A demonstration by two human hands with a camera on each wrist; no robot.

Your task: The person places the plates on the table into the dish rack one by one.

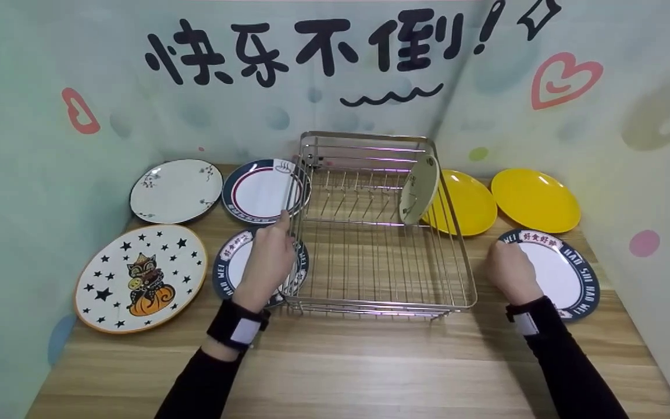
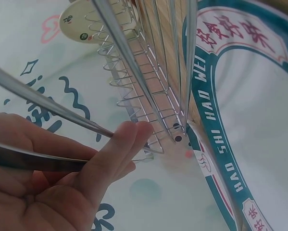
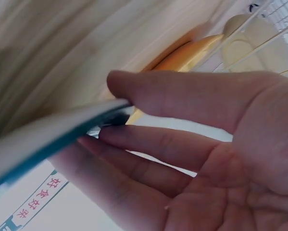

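My left hand [image 1: 268, 256] grips the left side of a metal wire dish rack [image 1: 454, 216]. In the left wrist view its rails [image 2: 129, 53] run between the thumb and the fingers. A small cream plate [image 1: 419, 189] stands on edge in the rack's right rear slots. My right hand [image 1: 512, 270] pinches the left edge of a blue-rimmed white plate [image 1: 559, 273] with red lettering, right of the rack. The right wrist view has the thumb on one side of that rim [image 3: 62, 127] and the fingers [image 3: 158, 144] on the other.
Two yellow plates [image 1: 535, 201] lie at the back right. Left of the rack are a white floral plate [image 1: 175, 192], a blue-rimmed plate [image 1: 262, 192], another lettered plate [image 1: 230, 273] and a large owl-and-pumpkin plate [image 1: 184, 279]. A printed cloth [image 1: 312, 110] hangs behind the wooden table [image 1: 364, 366].
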